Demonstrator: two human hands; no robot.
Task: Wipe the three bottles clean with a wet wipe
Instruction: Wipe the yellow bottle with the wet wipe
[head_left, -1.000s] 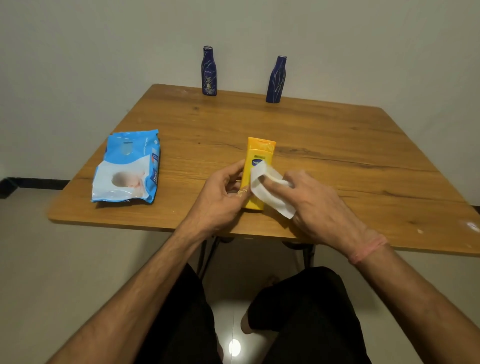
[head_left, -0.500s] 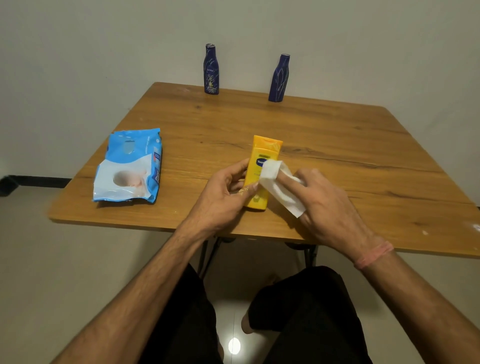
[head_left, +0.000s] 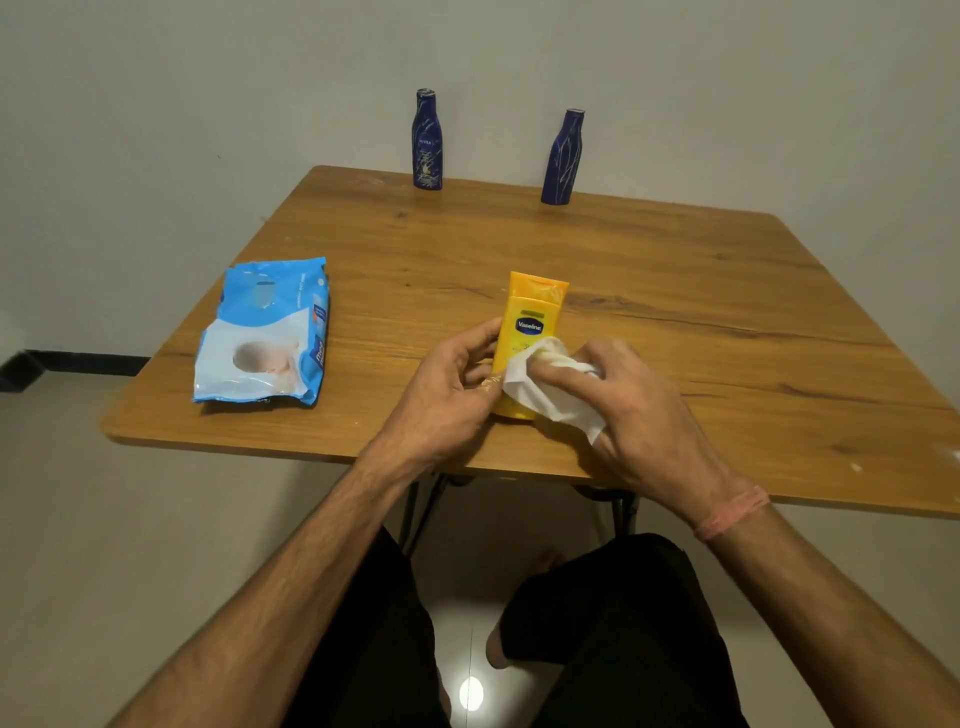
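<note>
A yellow Vaseline bottle (head_left: 531, 317) lies flat on the wooden table (head_left: 675, 291), cap end pointing away from me. My left hand (head_left: 452, 395) grips its lower left side. My right hand (head_left: 634, 405) presses a white wet wipe (head_left: 540, 395) against the bottle's lower front, below the blue label. Two dark blue bottles stand upright at the table's far edge: one with a Nivea label (head_left: 427, 140) on the left, the other (head_left: 562, 158) to its right.
A blue and white wet wipe pack (head_left: 265, 332) lies on the table's left side near the front edge. A pale wall runs right behind the far edge. My legs in black shorts are under the table's near edge.
My right hand has slid the wipe down the yellow bottle, from the label area towards its lower end. The left hand keeps its hold on the bottle.
</note>
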